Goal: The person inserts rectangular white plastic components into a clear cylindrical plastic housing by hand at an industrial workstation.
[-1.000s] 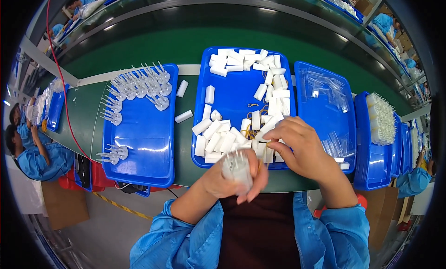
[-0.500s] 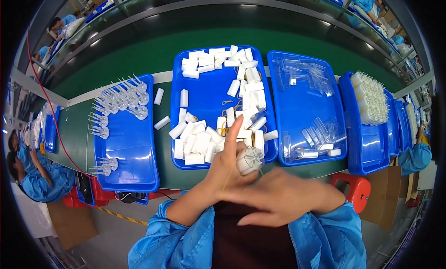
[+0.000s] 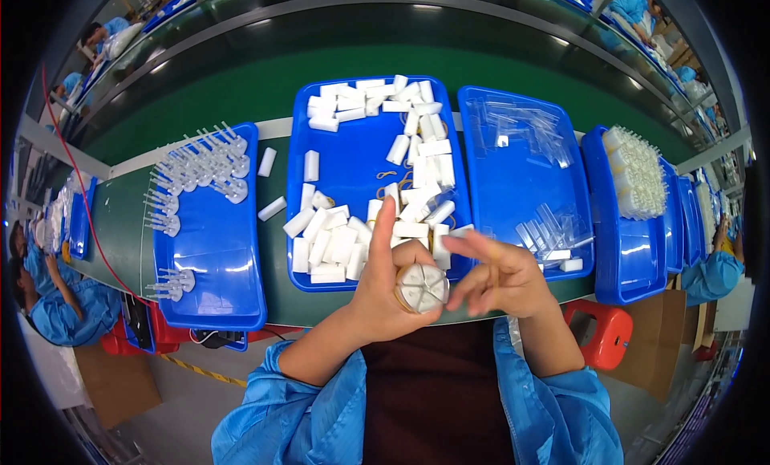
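My left hand (image 3: 383, 295) is closed around a round bundle of white wedge-shaped blocks (image 3: 423, 287), its index finger pointing up. The bundle's flat end faces me, with thin lines parting the wedges. What looks like a rubber band runs around its side. Just right of it, my right hand (image 3: 504, 279) has its fingers apart and partly blurred, close to the bundle. A thin yellowish strand, perhaps a rubber band, shows at its fingers. Beyond both hands lies a blue tray (image 3: 346, 164) of loose white blocks (image 3: 341, 244), with some tan rubber bands (image 3: 387, 175) among them.
To the left, a blue tray (image 3: 210, 260) holds clear discs with pins (image 3: 200, 164). Clear plastic strips (image 3: 521, 128) lie in a blue tray (image 3: 529, 192) on the right. Farther right are finished-looking bundles (image 3: 638, 172) in stacked trays. A red stool (image 3: 607, 337) stands below.
My right hand has swung up and right, from across my left wrist to beside the bundle. The bundle has tilted so its end faces me, and the band stretched near my left wrist no longer shows there.
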### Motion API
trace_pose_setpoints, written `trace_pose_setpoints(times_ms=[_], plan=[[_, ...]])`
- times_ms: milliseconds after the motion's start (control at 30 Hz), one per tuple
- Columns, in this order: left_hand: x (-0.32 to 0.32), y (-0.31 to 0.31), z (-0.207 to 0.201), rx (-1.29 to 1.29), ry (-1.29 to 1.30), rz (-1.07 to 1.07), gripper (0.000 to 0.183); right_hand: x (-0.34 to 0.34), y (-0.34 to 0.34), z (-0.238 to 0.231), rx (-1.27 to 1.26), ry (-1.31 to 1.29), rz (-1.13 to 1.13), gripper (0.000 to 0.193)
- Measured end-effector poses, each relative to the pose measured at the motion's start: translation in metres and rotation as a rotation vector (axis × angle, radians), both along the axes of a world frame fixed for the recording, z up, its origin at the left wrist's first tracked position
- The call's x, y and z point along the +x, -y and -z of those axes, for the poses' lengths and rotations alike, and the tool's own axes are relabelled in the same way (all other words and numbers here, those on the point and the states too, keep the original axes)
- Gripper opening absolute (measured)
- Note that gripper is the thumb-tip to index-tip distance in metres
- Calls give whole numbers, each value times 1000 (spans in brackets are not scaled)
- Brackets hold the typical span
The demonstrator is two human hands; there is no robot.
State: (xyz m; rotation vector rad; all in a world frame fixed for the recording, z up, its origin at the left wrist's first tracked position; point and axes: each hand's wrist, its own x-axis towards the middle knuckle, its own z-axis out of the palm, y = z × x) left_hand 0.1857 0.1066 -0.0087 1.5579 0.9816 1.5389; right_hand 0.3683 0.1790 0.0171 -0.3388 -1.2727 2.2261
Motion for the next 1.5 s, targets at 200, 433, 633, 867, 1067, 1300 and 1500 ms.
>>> trace_pose_setpoints(times_ms=[200, 433, 633, 867, 1067, 1300, 1500], plan=[[4, 1, -1, -40, -304, -48, 115, -27, 7, -26, 1047, 433, 229, 55], [2, 3, -4, -169, -283, 62, 114, -33, 10, -17, 1068, 505, 341, 33], [6, 1, 3, -281, -235, 173, 113, -24, 17, -6, 1084, 487, 428, 36], [23, 6, 2, -163, -252, 297, 108, -3, 34, -7, 1161, 476, 465, 26], [45, 11, 4, 19, -233, 374, 117, 34, 37, -17, 1200, 529, 568, 25], [-10, 38, -5, 40, 107, 4, 73, 194, -56, -77, 1327, 1202, 1655, 21], [-100, 75, -3, 108, -57, -643, 36, 334, -142, -54, 1319, 1676, 1742, 36]])
